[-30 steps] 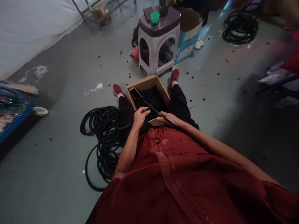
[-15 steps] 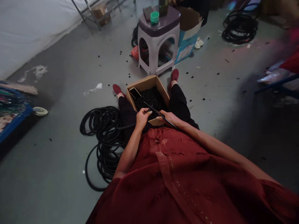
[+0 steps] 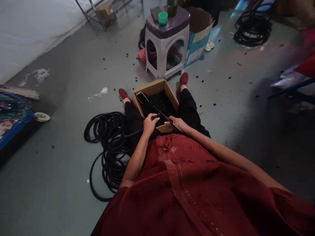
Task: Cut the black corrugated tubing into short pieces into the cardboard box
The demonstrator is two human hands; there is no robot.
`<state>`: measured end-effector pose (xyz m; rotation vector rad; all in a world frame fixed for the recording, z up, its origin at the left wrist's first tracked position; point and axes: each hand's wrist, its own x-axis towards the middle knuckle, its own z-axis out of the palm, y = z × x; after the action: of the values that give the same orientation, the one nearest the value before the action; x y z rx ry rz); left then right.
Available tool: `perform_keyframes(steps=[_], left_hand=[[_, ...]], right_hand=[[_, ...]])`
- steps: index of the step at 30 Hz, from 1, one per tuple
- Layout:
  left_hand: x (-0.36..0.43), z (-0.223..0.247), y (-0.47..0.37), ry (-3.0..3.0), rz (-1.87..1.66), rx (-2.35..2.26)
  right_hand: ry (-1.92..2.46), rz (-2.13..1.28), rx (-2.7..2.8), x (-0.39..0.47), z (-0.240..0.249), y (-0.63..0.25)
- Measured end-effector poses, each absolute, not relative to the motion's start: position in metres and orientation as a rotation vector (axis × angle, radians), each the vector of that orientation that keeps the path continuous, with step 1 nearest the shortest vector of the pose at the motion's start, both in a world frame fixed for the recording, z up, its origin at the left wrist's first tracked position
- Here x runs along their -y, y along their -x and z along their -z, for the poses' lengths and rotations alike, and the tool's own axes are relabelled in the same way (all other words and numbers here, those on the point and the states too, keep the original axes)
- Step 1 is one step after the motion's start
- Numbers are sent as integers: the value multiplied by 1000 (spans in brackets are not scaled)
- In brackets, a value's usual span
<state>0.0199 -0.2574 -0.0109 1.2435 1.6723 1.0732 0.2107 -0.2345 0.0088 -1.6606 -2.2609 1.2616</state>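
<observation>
My left hand (image 3: 149, 124) is closed on the end part of a black hose (image 3: 134, 133), which runs back to the coils (image 3: 105, 127) on the floor at my left. In my right hand (image 3: 179, 124) is a thin dark tool (image 3: 175, 126), its narrow tip pointing up and left, close to the left fingertips. Whether tip and hose touch is too small to tell. Beneath both hands stands an open cardboard box (image 3: 169, 89) between my legs, holding many small black pieces (image 3: 159, 102) and a small framed dark object (image 3: 142, 98).
Beyond the box is a plastic stool (image 3: 161, 49) with a green-lidded item (image 3: 162, 18) on it. A blue carton (image 3: 195, 54) stands behind. More black coils (image 3: 253, 29) lie at the far right. A blue-edged cart (image 3: 18, 127) is at the left.
The right hand and its tool have shifted very slightly. My left hand keeps its place on the hose.
</observation>
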Motion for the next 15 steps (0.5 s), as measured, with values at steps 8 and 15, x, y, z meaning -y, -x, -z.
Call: perform_keyframes(steps=[8,15], left_hand=[[262,2,-17,-1376,-1009,-1650],[265,2,-17,-1439,-963,-1649]], right_hand=[[1640,-1324,2144,233,-11,-212],[1620,-1434,2037,236,-11,-212]])
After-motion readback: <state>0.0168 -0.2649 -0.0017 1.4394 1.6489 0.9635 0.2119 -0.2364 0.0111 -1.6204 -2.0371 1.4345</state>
